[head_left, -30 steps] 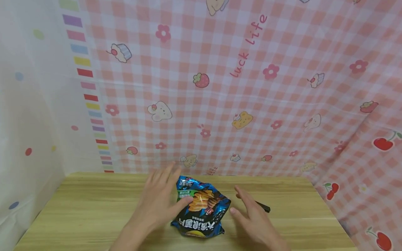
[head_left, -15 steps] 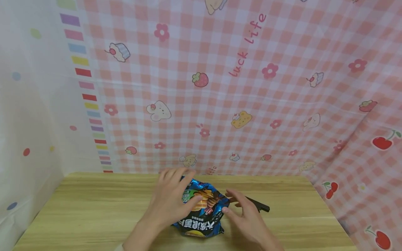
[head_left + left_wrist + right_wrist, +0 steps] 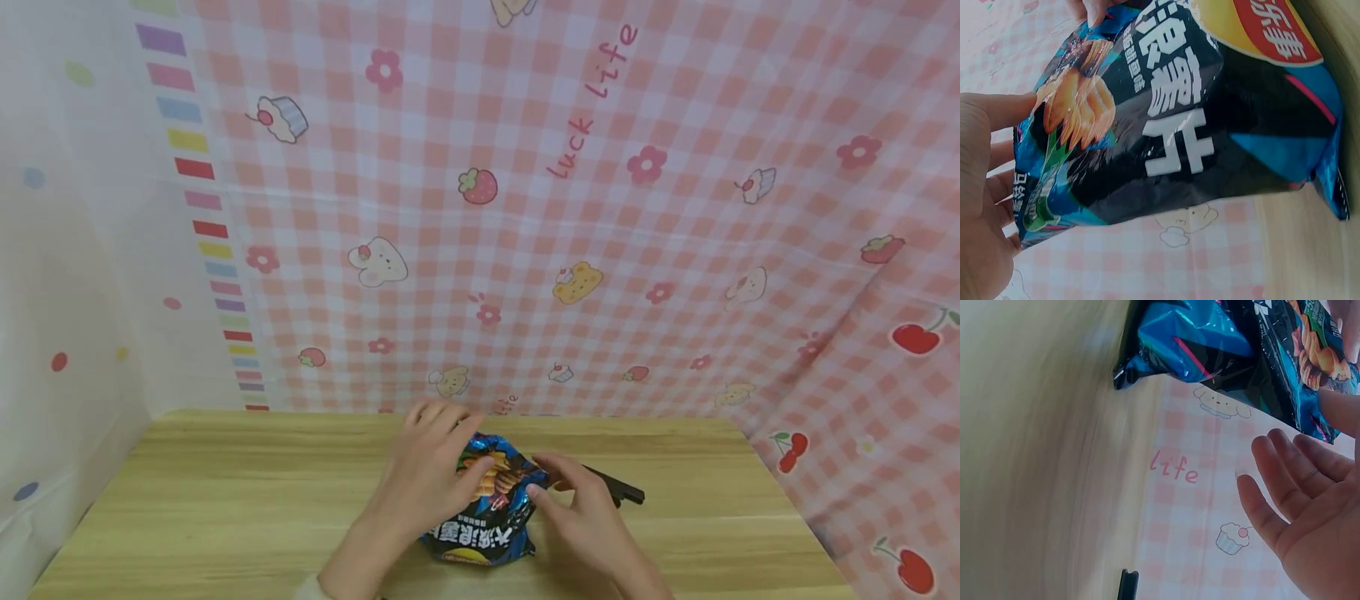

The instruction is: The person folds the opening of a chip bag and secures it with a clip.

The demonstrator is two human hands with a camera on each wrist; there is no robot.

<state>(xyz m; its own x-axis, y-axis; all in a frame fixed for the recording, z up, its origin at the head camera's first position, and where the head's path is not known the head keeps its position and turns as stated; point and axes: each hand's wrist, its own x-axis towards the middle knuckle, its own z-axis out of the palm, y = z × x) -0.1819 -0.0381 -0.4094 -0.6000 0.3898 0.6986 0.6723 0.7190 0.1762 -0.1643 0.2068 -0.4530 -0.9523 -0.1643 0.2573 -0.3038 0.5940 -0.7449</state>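
Note:
A blue and black bag of potato chips (image 3: 491,517) leans between my hands near the table's middle, its printing upside down in the head view. My left hand (image 3: 423,467) holds its far left end, thumb on the printed front and fingers behind the edge. That grip also shows in the left wrist view, where the bag (image 3: 1166,125) looks full and sealed. On the other side, my right hand (image 3: 581,508) has its thumb on the bag's right corner, with the index finger curled behind it. The lower fingers (image 3: 1266,506) of this hand spread loosely below the bag in the right wrist view.
A slim black object (image 3: 618,487) lies on the wooden table (image 3: 225,500) just beyond my right hand, partly hidden by it. Pink checked cloth (image 3: 480,250) hangs behind the table, with more cloth at both sides.
My left hand has moved right over the bag's far left end. The right hand has come left from beside the slim black object onto the bag's right corner.

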